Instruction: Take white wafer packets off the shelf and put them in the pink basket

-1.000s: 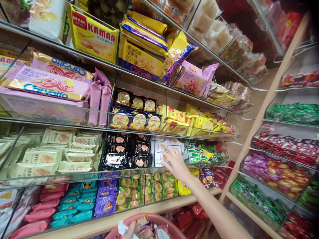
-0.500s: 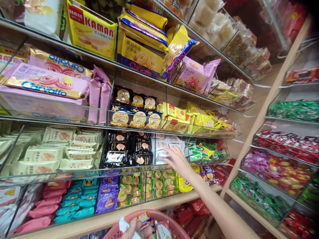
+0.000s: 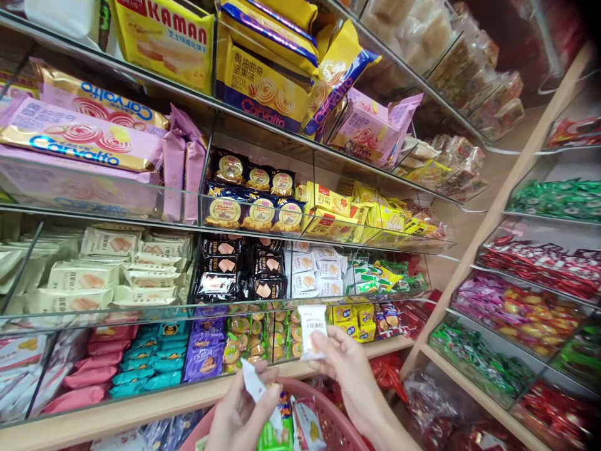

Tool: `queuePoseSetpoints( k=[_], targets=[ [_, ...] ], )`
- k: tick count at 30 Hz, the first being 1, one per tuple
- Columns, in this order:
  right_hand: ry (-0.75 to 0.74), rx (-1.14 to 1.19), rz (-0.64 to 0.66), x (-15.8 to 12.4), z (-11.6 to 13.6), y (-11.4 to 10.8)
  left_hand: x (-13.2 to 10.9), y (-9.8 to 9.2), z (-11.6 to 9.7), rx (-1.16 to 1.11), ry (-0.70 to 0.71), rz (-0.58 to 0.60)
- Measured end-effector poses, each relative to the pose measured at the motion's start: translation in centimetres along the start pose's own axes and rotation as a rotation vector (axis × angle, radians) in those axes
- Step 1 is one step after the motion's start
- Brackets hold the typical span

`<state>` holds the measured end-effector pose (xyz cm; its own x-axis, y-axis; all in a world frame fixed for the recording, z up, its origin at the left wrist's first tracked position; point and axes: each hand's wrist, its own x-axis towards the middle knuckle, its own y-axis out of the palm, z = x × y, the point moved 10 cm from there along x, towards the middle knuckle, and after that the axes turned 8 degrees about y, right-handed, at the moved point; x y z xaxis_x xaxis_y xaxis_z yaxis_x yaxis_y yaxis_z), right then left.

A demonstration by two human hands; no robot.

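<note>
1. Well to the left, pale packets fill a shelf compartment, with black packets further along; neither grip touches them.
2. Next comes the left grip, low down at the left side of the basket; its thumb and fingers are closed on a tilted white wrapper. Whether that wrapper holds anything, I cannot tell.
3. Just beyond, the pink basket carries a green packet and a white-and-red packet, partly hidden by the left grip.
4. Above the basket's far rim, a white packet stands nearly upright, apart from the shelf behind it, its printed face turned to the camera. White packets of similar look sit in the compartment above.
5. Furthest right of these, the right grip pinches that packet by its lower part, thumb in front. The step in hand appears to be carrying or inspecting one packet; putting it in the basket would call for lowering it clear of the rim, then parting the fingers.
</note>
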<state>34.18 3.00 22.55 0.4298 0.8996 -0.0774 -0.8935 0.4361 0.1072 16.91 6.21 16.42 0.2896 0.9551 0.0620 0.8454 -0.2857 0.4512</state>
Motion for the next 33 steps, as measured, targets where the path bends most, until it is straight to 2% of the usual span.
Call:
queuePoseSetpoints(
  k=[2, 5, 8, 12, 14, 18, 24, 26, 28, 31, 33],
  targets=[
    [0.019, 0.021, 0.031, -1.2, -1.5, 0.9, 0.2, 0.7, -1.1, 0.073, 0.083, 0.012],
    [-0.092, -0.072, 0.036, -2.2, -2.4, 1.6, 0.3, 2.0, -1.3, 0.101, 0.118, 0.073],
    [-0.209, -0.246, -0.021, -2.9, -3.6, 1.7, 0.2, 3.4, -0.8, 0.108, 0.128, 0.168],
    [-0.341, -0.435, -0.158, -3.8, -5.1, 1.1, 0.3, 3.7, -0.3, 0.12, 0.166, 0.221],
    [-0.384, -0.52, -0.17, -4.2, -5.7, 1.4, 0.5, 3.5, 0.1, 0.146, 0.166, 0.243],
    [-0.386, -0.68, -0.047, -4.5, -6.8, 2.6, 0.6, 3.0, 0.8, 0.213, 0.147, 0.276],
    [-0.26, -0.822, 0.145, -4.9, -8.1, 3.9, 0.8, 1.8, 1.3, 0.18, 0.135, 0.228],
    [-0.257, -0.83, 0.215, -5.0, -7.2, 4.4, 0.9, 1.4, 1.5, 0.19, 0.137, 0.238],
    [-0.273, -0.823, 0.236, -4.3, -5.0, 4.3, 0.9, 0.9, 1.6, 0.182, 0.121, 0.228],
    [-0.364, -0.872, 0.117, -1.4, 0.7, 2.8, 0.6, -0.1, 1.4, 0.159, 0.075, 0.159],
    [-0.572, -0.966, -0.001, 0.8, 5.7, 2.2, 0.2, -0.4, 1.1, 0.159, 0.05, 0.127]
  ],
)
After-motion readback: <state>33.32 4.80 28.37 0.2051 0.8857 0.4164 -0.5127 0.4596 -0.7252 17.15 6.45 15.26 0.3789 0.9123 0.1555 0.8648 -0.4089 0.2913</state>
